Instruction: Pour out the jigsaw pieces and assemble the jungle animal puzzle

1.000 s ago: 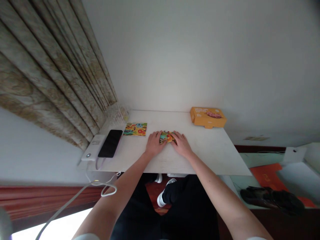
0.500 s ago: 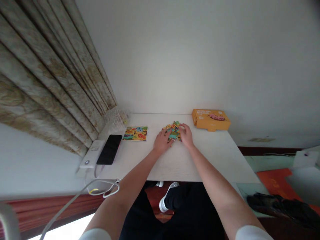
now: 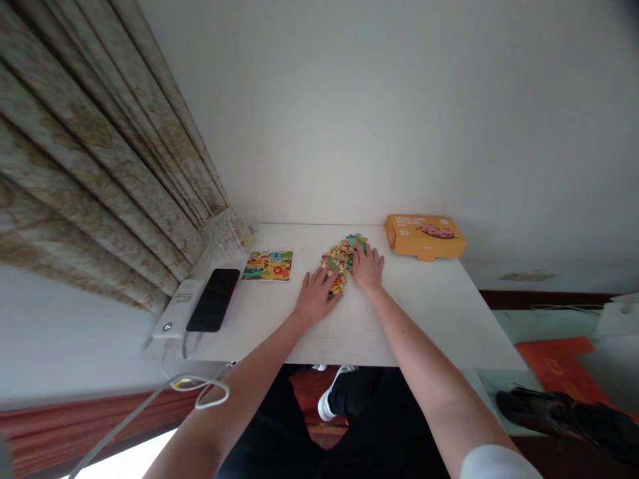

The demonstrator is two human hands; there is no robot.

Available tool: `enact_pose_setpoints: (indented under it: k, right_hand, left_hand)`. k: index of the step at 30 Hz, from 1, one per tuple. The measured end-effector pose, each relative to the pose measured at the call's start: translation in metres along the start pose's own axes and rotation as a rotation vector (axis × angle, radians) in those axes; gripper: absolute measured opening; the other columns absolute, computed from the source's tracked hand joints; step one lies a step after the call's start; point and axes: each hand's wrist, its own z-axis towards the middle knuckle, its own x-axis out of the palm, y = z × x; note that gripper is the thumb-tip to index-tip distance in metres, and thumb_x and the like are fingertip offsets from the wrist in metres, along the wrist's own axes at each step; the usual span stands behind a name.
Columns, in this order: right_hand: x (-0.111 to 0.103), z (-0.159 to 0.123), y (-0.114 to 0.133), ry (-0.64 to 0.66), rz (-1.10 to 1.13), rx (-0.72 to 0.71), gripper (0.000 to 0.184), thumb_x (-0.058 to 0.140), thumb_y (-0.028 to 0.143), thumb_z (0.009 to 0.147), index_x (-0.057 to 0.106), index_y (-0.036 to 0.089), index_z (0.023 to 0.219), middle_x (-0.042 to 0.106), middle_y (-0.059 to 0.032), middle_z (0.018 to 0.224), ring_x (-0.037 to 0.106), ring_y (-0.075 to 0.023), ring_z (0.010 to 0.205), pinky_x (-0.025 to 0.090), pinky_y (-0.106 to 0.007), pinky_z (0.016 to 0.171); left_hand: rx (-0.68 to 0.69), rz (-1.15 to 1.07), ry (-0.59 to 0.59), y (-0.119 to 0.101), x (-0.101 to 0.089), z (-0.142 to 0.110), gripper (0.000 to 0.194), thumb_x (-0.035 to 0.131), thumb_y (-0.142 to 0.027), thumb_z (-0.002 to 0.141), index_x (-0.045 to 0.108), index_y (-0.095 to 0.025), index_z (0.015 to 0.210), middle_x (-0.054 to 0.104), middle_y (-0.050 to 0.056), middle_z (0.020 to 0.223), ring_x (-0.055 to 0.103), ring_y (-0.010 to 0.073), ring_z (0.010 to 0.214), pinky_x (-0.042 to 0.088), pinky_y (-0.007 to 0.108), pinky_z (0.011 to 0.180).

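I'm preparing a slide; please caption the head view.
Left grip and right grip on puzzle pieces, between a card and an orange box on a white table.

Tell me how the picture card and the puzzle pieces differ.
The picture card is one neat rectangle; the puzzle pieces form a ragged cluster. The card lies untouched, while the left hand and right hand touch the pieces. Both are colourful and on the white table.

Soft, muted light, wall palest above the table, overexposed white patch below-left of the table, curtain stretched by the lens left of the table, puzzle pieces slightly blurred
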Motion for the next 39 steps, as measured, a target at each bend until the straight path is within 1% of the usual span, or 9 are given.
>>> enact_pose_setpoints:
  k: [3, 9, 12, 16, 21, 25, 27, 33, 39]
  right_hand:
    - [0.000, 0.007, -0.001, -0.017, 0.063, -0.023, 0.053, 0.025, 0.036, 0.107, 0.056, 0.023, 0.148, 0.048, -0.0153, 0.158, 0.038, -0.0333, 0.148, 0.024, -0.065, 0.120]
    - [-0.012, -0.007, 0.002, 0.062, 0.154, -0.402, 0.045, 0.046, 0.044, 0.102, 0.065, 0.023, 0.137, 0.056, -0.0116, 0.151, 0.047, -0.0257, 0.142, 0.032, -0.049, 0.121]
    - [-0.014, -0.012, 0.007, 0.103, 0.084, -0.417, 0.055, 0.056, 0.055, 0.097, 0.060, 0.025, 0.143, 0.052, -0.0115, 0.156, 0.042, -0.0299, 0.146, 0.023, -0.057, 0.123]
    - [-0.006, -0.005, 0.008, 0.045, 0.015, -0.193, 0.056, 0.050, 0.058, 0.100, 0.057, 0.029, 0.147, 0.047, -0.0110, 0.161, 0.037, -0.0350, 0.149, 0.020, -0.064, 0.121]
    - [0.002, 0.018, 0.001, -0.028, 0.068, -0.072, 0.046, 0.041, 0.036, 0.105, 0.059, 0.022, 0.145, 0.055, -0.0150, 0.152, 0.049, -0.0298, 0.139, 0.033, -0.050, 0.118]
    - [0.004, 0.029, -0.008, -0.088, 0.214, -0.066, 0.047, 0.034, 0.027, 0.103, 0.065, 0.014, 0.135, 0.065, -0.0174, 0.139, 0.056, -0.0266, 0.132, 0.040, -0.042, 0.114]
    - [0.002, 0.026, -0.012, -0.098, 0.297, -0.098, 0.047, 0.034, 0.032, 0.103, 0.067, 0.015, 0.132, 0.067, -0.0159, 0.136, 0.058, -0.0259, 0.129, 0.042, -0.043, 0.114]
    - [-0.011, -0.019, -0.019, 0.024, 0.251, -0.310, 0.051, 0.052, 0.050, 0.098, 0.063, 0.020, 0.138, 0.056, -0.0151, 0.151, 0.048, -0.0280, 0.142, 0.034, -0.049, 0.120]
    - [-0.019, -0.044, -0.010, 0.142, 0.024, -0.383, 0.069, 0.065, 0.058, 0.092, 0.050, 0.027, 0.152, 0.040, -0.0137, 0.164, 0.035, -0.0338, 0.151, 0.025, -0.059, 0.122]
  left_hand:
    - [-0.074, 0.032, 0.027, 0.000, -0.004, 0.011, 0.058, 0.046, -0.052, 0.104, 0.044, -0.028, 0.157, 0.038, 0.011, 0.166, 0.036, 0.0303, 0.153, 0.027, 0.056, 0.126]
    - [-0.206, 0.024, 0.037, 0.016, -0.007, 0.088, 0.058, 0.039, -0.048, 0.106, 0.043, -0.022, 0.158, 0.034, 0.014, 0.168, 0.035, 0.0301, 0.153, 0.028, 0.053, 0.125]
    - [-0.239, 0.021, 0.027, 0.023, -0.007, 0.112, 0.059, 0.038, -0.049, 0.106, 0.043, -0.021, 0.157, 0.036, 0.015, 0.167, 0.034, 0.0282, 0.154, 0.027, 0.051, 0.125]
    - [-0.195, 0.051, 0.003, 0.027, -0.006, 0.098, 0.056, 0.037, -0.048, 0.107, 0.046, -0.023, 0.156, 0.034, 0.012, 0.168, 0.031, 0.0277, 0.156, 0.024, 0.054, 0.126]
    - [-0.075, 0.069, -0.008, 0.025, -0.005, 0.043, 0.056, 0.041, -0.048, 0.106, 0.045, -0.025, 0.157, 0.036, 0.012, 0.168, 0.033, 0.0281, 0.155, 0.020, 0.057, 0.128]
    - [0.188, 0.021, 0.016, 0.018, -0.006, 0.017, 0.058, 0.053, -0.050, 0.101, 0.048, -0.028, 0.155, 0.038, 0.010, 0.167, 0.032, 0.0268, 0.156, 0.017, 0.053, 0.130]
    - [0.234, 0.005, 0.041, 0.014, -0.004, 0.017, 0.057, 0.056, -0.050, 0.100, 0.050, -0.032, 0.153, 0.040, 0.008, 0.166, 0.032, 0.0282, 0.155, 0.017, 0.055, 0.129]
    - [-0.035, 0.029, -0.018, -0.003, 0.010, 0.053, 0.057, 0.048, -0.050, 0.102, 0.045, -0.031, 0.156, 0.038, 0.010, 0.166, 0.030, 0.0353, 0.155, 0.017, 0.066, 0.126]
    - [-0.120, 0.044, -0.129, -0.006, 0.007, 0.076, 0.047, 0.037, -0.035, 0.107, 0.053, -0.026, 0.149, 0.053, 0.012, 0.154, 0.048, 0.0314, 0.141, 0.031, 0.057, 0.121]
